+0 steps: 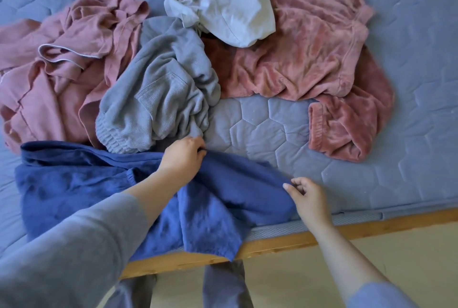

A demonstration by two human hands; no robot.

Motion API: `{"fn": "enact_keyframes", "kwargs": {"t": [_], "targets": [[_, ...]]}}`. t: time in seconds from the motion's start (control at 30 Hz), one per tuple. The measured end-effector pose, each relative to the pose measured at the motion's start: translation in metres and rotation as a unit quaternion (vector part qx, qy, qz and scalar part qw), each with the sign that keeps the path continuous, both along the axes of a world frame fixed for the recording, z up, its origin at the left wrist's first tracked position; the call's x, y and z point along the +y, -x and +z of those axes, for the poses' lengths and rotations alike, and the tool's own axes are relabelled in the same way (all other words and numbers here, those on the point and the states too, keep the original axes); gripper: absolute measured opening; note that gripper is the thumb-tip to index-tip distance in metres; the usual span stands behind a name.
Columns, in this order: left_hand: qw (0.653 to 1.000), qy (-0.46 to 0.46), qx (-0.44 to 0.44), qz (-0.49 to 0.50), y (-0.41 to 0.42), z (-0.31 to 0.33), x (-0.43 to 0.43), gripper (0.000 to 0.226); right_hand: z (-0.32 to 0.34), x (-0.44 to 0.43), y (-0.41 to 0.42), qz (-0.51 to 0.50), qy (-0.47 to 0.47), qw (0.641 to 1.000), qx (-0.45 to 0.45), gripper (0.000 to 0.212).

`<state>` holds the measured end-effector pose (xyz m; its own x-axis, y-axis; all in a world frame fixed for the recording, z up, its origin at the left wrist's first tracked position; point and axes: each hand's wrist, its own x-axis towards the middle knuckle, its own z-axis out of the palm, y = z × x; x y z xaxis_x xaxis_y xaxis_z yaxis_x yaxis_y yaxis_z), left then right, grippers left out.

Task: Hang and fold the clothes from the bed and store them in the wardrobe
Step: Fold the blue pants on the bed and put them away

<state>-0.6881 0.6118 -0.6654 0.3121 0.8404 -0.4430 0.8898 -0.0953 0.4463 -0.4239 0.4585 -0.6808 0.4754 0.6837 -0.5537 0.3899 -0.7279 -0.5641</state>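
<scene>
Quilted mattress point(260, 129) lies bare beyond the blue garment point(74, 183), edge pinched by left hand point(183, 156) and right hand point(307, 196).

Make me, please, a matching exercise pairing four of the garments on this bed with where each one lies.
Things:
1. blue garment
2. grey garment
3. white garment
4. fuzzy pink garment

Places:
a. farthest from the person, at the pile's far end
b. right side of the pile
c. nearest the person, hanging over the near edge of the bed
d. middle of the pile

Pairs: 1-c, 2-d, 3-a, 4-b.
</scene>
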Motion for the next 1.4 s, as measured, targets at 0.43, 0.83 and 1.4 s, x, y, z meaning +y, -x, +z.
{"fn": "enact_keyframes", "kwargs": {"t": [0.43,0.83,1.4], "targets": [[0.995,-0.091,-0.034,0.002,0.0,0.004,0.001,0.016,-0.009,0.07,0.011,-0.047,-0.007,0.992,0.121,0.017],[0.916,0.234,0.096,0.311,0.01,0.011,-0.107,0.079,0.012,0.023,0.056,-0.082,-0.125,0.984,-0.096,0.03],[0.939,0.026,0.058,0.339,0.185,0.061,-0.059,0.021,0.047,0.022,0.144,-0.032,-0.082,0.993,-0.084,0.027]]}}
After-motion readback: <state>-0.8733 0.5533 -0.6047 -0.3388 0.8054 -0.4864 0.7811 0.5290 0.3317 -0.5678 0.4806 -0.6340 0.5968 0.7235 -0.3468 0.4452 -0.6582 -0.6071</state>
